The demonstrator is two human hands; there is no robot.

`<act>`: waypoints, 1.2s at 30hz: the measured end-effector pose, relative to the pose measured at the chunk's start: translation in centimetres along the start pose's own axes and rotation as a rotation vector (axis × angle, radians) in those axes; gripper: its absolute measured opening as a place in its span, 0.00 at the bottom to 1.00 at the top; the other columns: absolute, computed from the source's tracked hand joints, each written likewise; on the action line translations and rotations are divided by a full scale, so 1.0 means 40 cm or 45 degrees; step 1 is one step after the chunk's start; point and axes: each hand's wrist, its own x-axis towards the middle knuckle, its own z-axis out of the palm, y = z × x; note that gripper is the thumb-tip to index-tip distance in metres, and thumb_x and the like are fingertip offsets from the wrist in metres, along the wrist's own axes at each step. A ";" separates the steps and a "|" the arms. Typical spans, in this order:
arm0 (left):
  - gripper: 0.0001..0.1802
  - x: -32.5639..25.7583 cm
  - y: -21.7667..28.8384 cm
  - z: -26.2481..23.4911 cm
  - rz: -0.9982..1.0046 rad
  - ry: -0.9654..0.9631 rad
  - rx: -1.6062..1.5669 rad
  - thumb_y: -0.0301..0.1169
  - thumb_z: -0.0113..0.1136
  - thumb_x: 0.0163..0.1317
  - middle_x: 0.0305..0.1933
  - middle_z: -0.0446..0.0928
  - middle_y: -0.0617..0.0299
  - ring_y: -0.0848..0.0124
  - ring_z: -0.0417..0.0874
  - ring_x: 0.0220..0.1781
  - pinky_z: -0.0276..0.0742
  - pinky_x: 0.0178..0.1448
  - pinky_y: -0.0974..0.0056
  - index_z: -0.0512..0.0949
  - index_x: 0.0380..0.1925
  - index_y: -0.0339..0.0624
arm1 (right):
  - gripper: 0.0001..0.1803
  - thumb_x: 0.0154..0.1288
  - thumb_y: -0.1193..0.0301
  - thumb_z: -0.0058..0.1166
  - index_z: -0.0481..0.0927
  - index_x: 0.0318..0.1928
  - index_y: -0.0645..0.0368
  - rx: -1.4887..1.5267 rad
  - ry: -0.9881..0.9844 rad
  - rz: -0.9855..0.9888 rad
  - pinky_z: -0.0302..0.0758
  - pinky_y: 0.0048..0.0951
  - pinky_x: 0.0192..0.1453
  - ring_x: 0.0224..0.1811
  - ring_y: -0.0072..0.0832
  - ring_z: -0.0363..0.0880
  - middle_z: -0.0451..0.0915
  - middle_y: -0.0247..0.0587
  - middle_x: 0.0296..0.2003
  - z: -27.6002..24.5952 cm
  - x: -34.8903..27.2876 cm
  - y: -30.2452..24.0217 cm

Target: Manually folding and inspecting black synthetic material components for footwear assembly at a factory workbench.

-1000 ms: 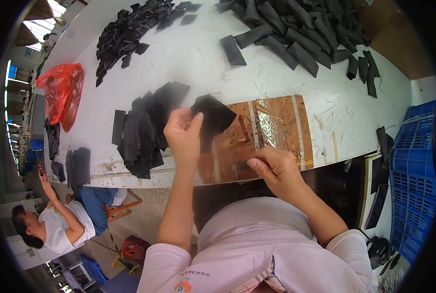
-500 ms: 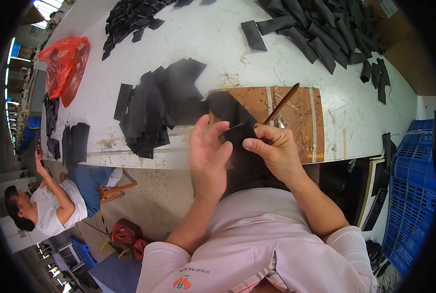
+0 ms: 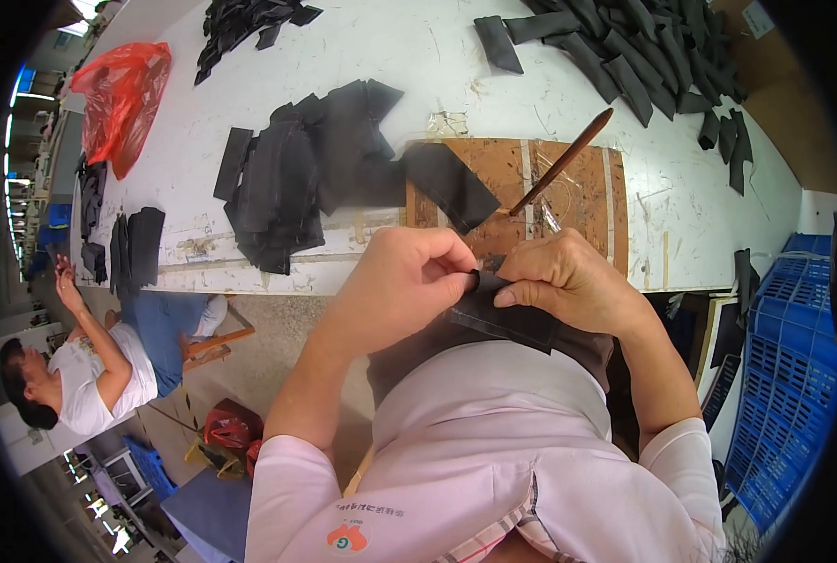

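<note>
Both my hands meet in front of my body at the table's near edge. Between them is a small black fabric piece [image 3: 507,321] with a stitched line along it. My left hand [image 3: 404,286] pinches its left end between thumb and fingertips. My right hand [image 3: 573,286] grips it from the other side, thumb on top and fingers curled. Just beyond lies a flat black fabric piece [image 3: 451,183] on a brown board [image 3: 582,225]. A slim brown stick [image 3: 565,159] with a pale tip slants across that board, apart from my fingers.
Black fabric pieces lie in an overlapping heap [image 3: 287,178] left of the board. Folded black strips [image 3: 625,56] are piled at the far right, beside a cardboard box [image 3: 770,84]. A red plastic bag [image 3: 123,108], blue crates [image 3: 784,375] and a seated person [image 3: 109,366] are around.
My left hand, open with fingers spread before, has closed on the fabric piece. Both hands came nearer my body. More of the stick shows, and its far end sits farther right.
</note>
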 end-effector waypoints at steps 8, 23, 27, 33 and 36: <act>0.03 -0.044 -0.022 0.134 0.155 0.661 -0.300 0.19 0.55 0.52 0.23 0.75 0.64 0.82 0.73 0.25 0.69 0.29 0.77 0.73 0.28 0.34 | 0.14 0.47 0.73 0.62 0.76 0.35 0.65 0.058 0.723 -0.108 0.71 0.24 0.29 0.26 0.27 0.73 0.73 0.39 0.28 0.085 -0.048 -0.043; 0.11 -0.036 -0.034 0.118 0.024 0.283 -1.380 0.15 0.53 0.48 0.24 0.70 0.65 0.86 0.56 0.12 0.49 0.14 0.78 0.68 0.32 0.36 | 0.03 0.48 0.82 0.55 0.76 0.27 0.63 0.558 0.806 0.144 0.63 0.20 0.20 0.18 0.20 0.68 0.71 0.32 0.20 0.108 -0.020 0.017; 0.13 -0.025 -0.047 0.119 0.015 0.449 -0.862 0.13 0.51 0.45 0.28 0.70 0.65 0.86 0.62 0.17 0.51 0.15 0.78 0.68 0.33 0.36 | 0.02 0.53 0.76 0.57 0.77 0.28 0.61 1.538 0.394 0.263 0.60 0.16 0.23 0.19 0.16 0.64 0.70 0.28 0.20 0.112 -0.035 0.049; 0.15 0.009 -0.079 0.159 0.747 1.167 0.224 0.11 0.49 0.45 0.28 0.74 0.61 0.84 0.70 0.23 0.62 0.21 0.80 0.70 0.37 0.31 | 0.08 0.57 0.69 0.55 0.72 0.27 0.58 1.635 0.266 0.249 0.60 0.16 0.25 0.20 0.15 0.61 0.68 0.26 0.19 0.115 -0.017 0.026; 0.16 -0.007 -0.071 0.141 0.872 1.065 0.526 0.12 0.50 0.47 0.34 0.76 0.55 0.83 0.74 0.26 0.64 0.22 0.80 0.68 0.39 0.31 | 0.09 0.59 0.67 0.54 0.71 0.25 0.56 1.431 0.335 0.180 0.61 0.15 0.27 0.22 0.14 0.62 0.67 0.25 0.20 0.112 -0.008 0.026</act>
